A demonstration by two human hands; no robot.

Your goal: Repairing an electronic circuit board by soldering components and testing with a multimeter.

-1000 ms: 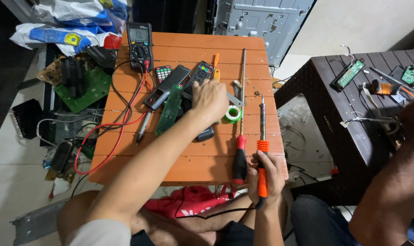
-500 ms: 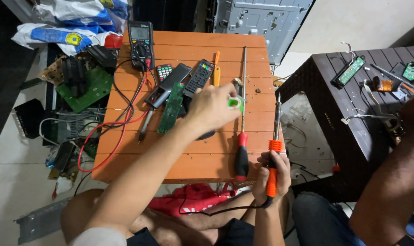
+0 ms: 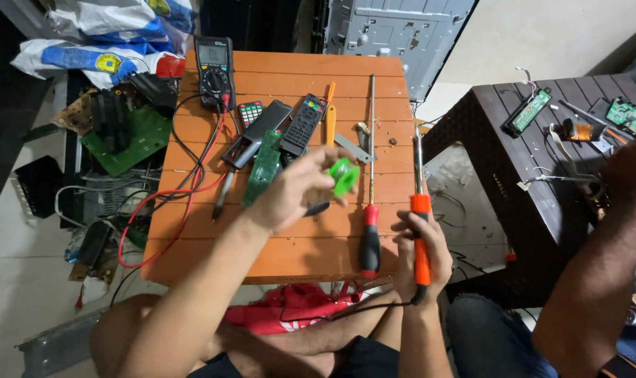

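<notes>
My left hand [image 3: 293,192] is raised above the orange wooden table [image 3: 192,241] and pinches a small green roll [image 3: 344,176], blurred by motion. My right hand [image 3: 419,252] grips the orange handle of a soldering iron [image 3: 420,224], its metal tip pointing away from me along the table's right edge. A long screwdriver with a red and black handle [image 3: 369,234] lies on the table between my two hands.
A multimeter [image 3: 214,70] with red and black leads, two remote controls [image 3: 304,124], a green circuit strip [image 3: 262,168] and an orange tool [image 3: 330,112] lie on the table. Circuit boards [image 3: 122,140] clutter the floor at left. Another person's arm [image 3: 598,259] reaches over a dark side table [image 3: 514,175].
My left hand picked the green roll up off the table and drew it back toward me. My right hand shifted the soldering iron to the right and held it more upright.
</notes>
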